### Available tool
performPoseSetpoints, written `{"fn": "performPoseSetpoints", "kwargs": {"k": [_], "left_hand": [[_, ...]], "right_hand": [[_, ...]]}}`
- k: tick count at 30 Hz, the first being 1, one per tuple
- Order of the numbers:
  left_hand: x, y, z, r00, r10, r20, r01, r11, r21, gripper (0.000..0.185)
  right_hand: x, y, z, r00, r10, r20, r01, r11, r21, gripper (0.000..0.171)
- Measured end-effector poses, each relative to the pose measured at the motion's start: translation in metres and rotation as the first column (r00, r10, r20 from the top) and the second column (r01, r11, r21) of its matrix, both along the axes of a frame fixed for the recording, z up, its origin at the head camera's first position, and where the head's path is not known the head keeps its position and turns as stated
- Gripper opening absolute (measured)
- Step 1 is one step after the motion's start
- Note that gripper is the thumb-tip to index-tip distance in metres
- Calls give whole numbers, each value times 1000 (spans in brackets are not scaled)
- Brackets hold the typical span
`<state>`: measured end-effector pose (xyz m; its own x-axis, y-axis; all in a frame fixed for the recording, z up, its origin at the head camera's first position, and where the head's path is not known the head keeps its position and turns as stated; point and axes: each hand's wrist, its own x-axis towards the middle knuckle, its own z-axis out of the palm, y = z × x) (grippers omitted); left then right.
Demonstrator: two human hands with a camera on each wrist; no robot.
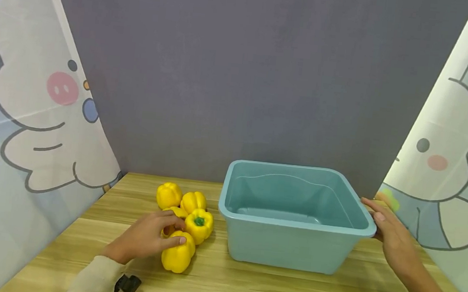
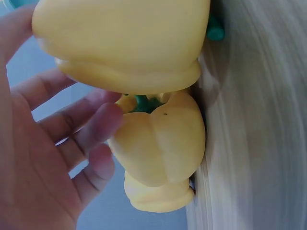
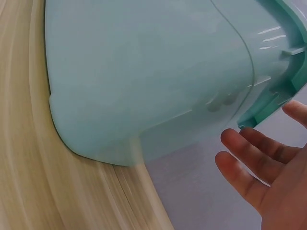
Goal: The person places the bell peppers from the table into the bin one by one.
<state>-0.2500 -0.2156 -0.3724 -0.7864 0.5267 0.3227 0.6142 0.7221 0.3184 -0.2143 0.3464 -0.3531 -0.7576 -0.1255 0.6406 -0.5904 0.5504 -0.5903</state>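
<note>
Several yellow bell peppers (image 1: 198,225) lie in a cluster on the table, some with green stems showing. My left hand (image 1: 153,234) reaches in over them from the left, thumb on top of the nearest bell pepper (image 1: 177,255), fingers loosely bent over the ones behind. In the left wrist view the nearest bell pepper (image 2: 124,43) fills the top, and the fingers (image 2: 81,117) spread beside a second bell pepper (image 2: 158,134). At the right end of a blue-green plastic tub (image 1: 292,245), my right hand (image 1: 394,239) has its fingers extended at the rim.
The tub stands upright on a wood-grain table (image 1: 271,290), right of the peppers; its visible inside holds nothing. A dark grey cloth backdrop (image 1: 245,72) rises behind the table. Cartoon-printed curtains (image 1: 39,146) flank both sides.
</note>
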Motion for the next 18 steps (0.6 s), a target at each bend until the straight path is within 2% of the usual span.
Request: {"fn": "performPoseSetpoints", "kwargs": {"k": [5, 12, 18], "left_hand": [[0, -3, 0, 997, -24, 75, 23, 1000, 14, 38], [1, -7, 2, 978, -94, 186, 83, 994, 66, 45], [2, -9, 4, 962, -37, 270, 33, 999, 19, 61]], "right_hand": [[0, -3, 2, 1000, -23, 12, 23, 1000, 7, 43], [2, -6, 4, 999, -10, 32, 10, 1000, 15, 44], [2, -7, 4, 999, 16, 29, -17, 999, 32, 44]]}}
